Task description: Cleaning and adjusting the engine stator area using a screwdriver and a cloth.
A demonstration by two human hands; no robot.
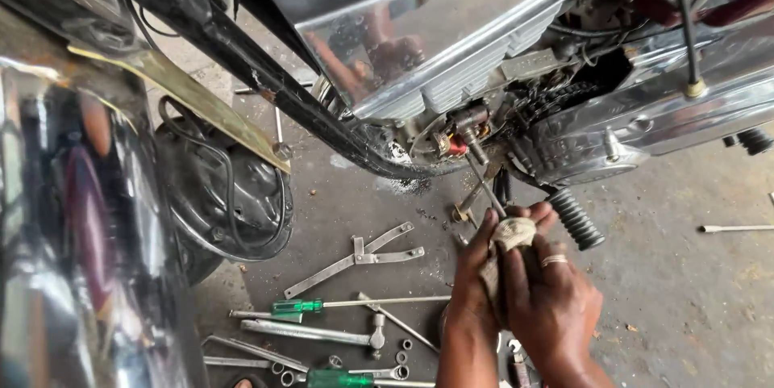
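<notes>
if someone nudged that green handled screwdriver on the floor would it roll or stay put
The green-handled screwdriver would probably roll a little: its handle looks rounded and its long thin shaft lies flat on the concrete floor. It likely would not go far, since a wrench lies close beside it. It looks stiff and light, with a smooth plastic handle that may be slippery if oily.

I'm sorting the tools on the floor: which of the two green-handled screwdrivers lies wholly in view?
The upper green-handled screwdriver, with its long shaft running right toward the hands. The lower green-handled screwdriver is cut off by the picture's bottom edge.
</notes>
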